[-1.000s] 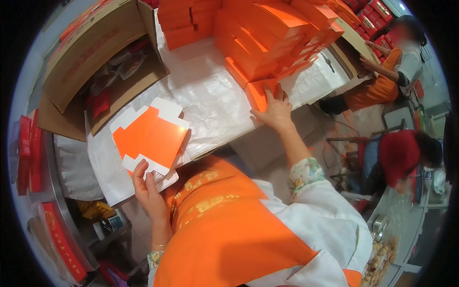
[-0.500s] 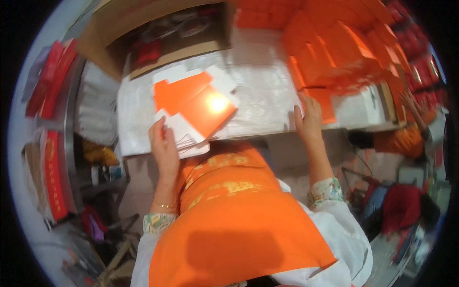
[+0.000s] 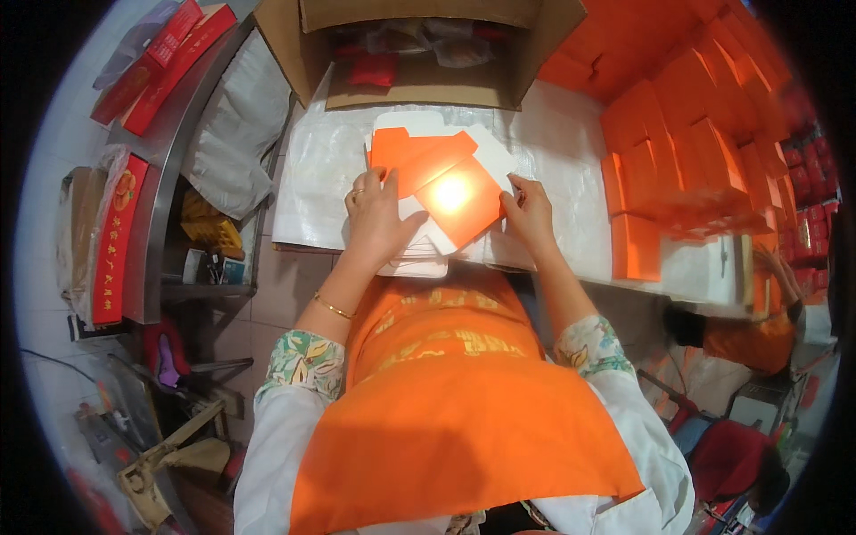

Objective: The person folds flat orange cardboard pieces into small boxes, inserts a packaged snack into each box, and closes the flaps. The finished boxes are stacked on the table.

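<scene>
One glossy orange, white-flapped carton blank [image 3: 462, 198] touches spread left fingers [image 3: 375, 185]; whether right fingers [image 3: 533, 193] grip is unclear.

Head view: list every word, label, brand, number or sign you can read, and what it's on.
I won't copy wording out; print shows here:
Orange apron: yellow lettering, partly lost in creases.
Long red box at left: a column of pale characters below a picture.
Red boxes, upper left: faint marks, too blurred to read.
Red packages, far right: marks too small to read.
Flat orange carton: no print visible; glare hides part.
</scene>
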`<state>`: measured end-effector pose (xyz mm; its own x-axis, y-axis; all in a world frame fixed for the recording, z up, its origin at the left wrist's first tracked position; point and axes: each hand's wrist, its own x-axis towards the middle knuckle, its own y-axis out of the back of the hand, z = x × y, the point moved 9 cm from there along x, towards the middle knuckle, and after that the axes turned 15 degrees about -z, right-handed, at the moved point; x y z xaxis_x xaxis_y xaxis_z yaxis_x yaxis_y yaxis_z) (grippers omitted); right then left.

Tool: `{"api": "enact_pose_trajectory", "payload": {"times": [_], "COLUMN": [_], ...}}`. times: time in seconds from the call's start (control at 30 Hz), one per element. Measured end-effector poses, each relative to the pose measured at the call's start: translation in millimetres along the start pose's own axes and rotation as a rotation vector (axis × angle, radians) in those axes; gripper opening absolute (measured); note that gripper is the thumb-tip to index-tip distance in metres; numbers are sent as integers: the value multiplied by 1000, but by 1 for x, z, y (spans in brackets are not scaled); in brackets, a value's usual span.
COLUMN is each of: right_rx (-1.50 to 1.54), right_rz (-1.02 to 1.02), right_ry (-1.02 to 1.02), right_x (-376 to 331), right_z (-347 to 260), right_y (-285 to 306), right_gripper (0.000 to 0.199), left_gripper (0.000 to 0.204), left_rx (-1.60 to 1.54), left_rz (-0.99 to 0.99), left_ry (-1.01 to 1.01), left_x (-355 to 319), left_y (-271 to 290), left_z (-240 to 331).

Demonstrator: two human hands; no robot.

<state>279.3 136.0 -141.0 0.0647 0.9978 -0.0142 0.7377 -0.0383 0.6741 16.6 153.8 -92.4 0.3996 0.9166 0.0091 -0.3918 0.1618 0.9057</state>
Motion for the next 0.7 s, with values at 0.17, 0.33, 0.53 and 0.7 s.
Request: {"api": "enact_pose_trajectory", "payload": {"times": [0.17,0.33,0.53,0.7], "right_rx": [618,860,353,-186], "right_rz": [-25,-325,-293,-431], "right_ry": [13,-6,69,485], "right_x": [-4,-33,-41,-43], "right_z": [9,-35,-86,-130], "right_y": [-13,-24,26,29], "right_gripper": [26,27,78,79], "left_gripper": [74,39,23,27], "left_rx": [60,-420,-975,-1093], "left_rz": [33,79,-183,-354], "left_ry": [6,-179,-175,-276], "left_x": [13,15,9,11], "left_y": [15,23,13,-16], "left_z": [7,0,18,39]}}
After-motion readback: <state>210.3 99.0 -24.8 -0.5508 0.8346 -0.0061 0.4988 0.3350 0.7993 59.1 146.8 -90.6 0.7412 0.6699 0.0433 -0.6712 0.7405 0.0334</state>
